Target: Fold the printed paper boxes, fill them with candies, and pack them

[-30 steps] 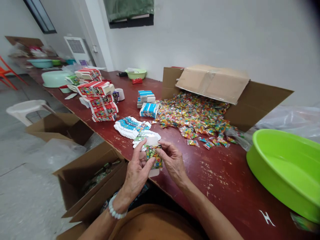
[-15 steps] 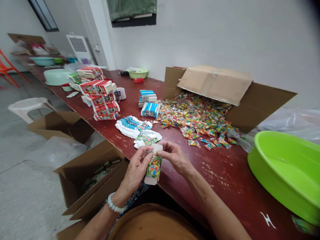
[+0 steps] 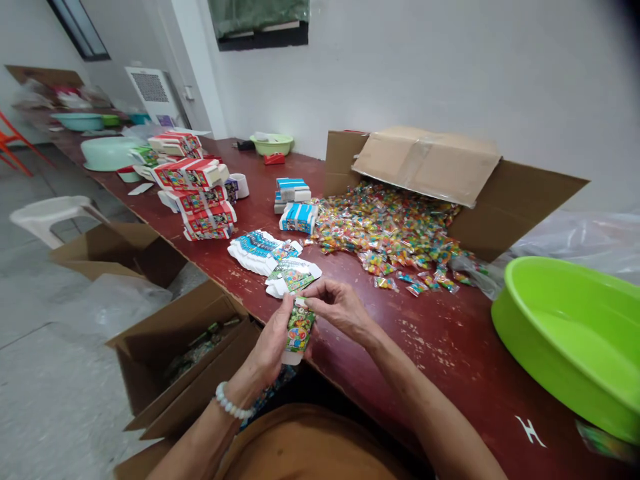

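Observation:
My left hand point(image 3: 271, 345) is wrapped around a small printed candy box point(image 3: 300, 330), green with colourful pictures. A white flap sticks out at the box's lower end. The fingers of my right hand point(image 3: 343, 312) are closed at the box's upper end, where the top flap is now folded down. Just beyond the hands, a flattened green box point(image 3: 295, 275) lies beside a fanned row of flat blue-and-white boxes point(image 3: 255, 252). Small clear packets of coloured candy point(image 3: 390, 227) spill toward me in a large heap.
A tipped cardboard carton point(image 3: 430, 163) stands behind the candy. To the right is a green basin point(image 3: 565, 347). Bundled blue boxes point(image 3: 299, 218) and stacked red boxes point(image 3: 207, 217) sit farther left. Open cartons point(image 3: 175, 347) stand on the floor left of the red table point(image 3: 390, 373).
The box's raised white top flap has been folded down. My left fingers have shifted lower around the box, and my right hand stays at its top.

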The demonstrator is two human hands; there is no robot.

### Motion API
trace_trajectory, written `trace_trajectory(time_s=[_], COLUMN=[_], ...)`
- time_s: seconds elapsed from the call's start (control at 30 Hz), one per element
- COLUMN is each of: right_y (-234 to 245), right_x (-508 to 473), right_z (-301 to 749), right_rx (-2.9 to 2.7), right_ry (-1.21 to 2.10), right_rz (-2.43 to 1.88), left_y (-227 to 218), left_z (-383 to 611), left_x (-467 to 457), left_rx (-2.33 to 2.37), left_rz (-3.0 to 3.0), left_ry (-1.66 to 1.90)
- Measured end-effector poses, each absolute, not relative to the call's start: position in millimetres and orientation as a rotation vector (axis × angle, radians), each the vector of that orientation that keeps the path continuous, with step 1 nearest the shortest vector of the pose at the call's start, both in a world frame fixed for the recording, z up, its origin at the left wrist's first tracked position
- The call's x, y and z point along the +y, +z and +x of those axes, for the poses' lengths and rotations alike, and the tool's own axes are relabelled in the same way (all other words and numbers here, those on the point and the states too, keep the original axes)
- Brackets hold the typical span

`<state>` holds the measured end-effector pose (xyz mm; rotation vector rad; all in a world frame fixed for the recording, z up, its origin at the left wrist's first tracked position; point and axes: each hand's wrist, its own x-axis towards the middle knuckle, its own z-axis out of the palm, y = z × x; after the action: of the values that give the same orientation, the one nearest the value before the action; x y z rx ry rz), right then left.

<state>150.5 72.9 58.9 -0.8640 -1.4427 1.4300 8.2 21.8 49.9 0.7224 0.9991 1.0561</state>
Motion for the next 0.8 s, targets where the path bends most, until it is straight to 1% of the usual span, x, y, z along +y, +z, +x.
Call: trace_trajectory(time_s=[0.13, 0.33, 0.5, 0.63, 0.7, 0.8], right_y=[66, 61, 61, 61, 59, 56], right_x=[75, 68, 69, 68, 68, 70], right_z=[149, 149, 152, 153, 153, 153], right_rx=[-1.390, -1.464, -1.515, -1.742, -1.731, -1.524], right_ry=[1.445, 1.278, 1.303, 1.089, 1.136, 1.385], right_rz=[-0.904, -0.816, -0.819, -0.795, -0.797, -0.861], left_y=[45, 41, 44, 46, 44, 43], left_z=[4, -4, -4, -1, -1, -1], left_x=[27, 31, 30, 29, 29, 29], left_rx=[1.020, 1.027, 1.065, 1.105, 1.115, 1.115], left_rz=[0.803, 0.933, 1.019, 1.006, 0.985, 0.965], left_ry=[1.054, 1.018, 0.992, 1.009, 1.000, 0.947])
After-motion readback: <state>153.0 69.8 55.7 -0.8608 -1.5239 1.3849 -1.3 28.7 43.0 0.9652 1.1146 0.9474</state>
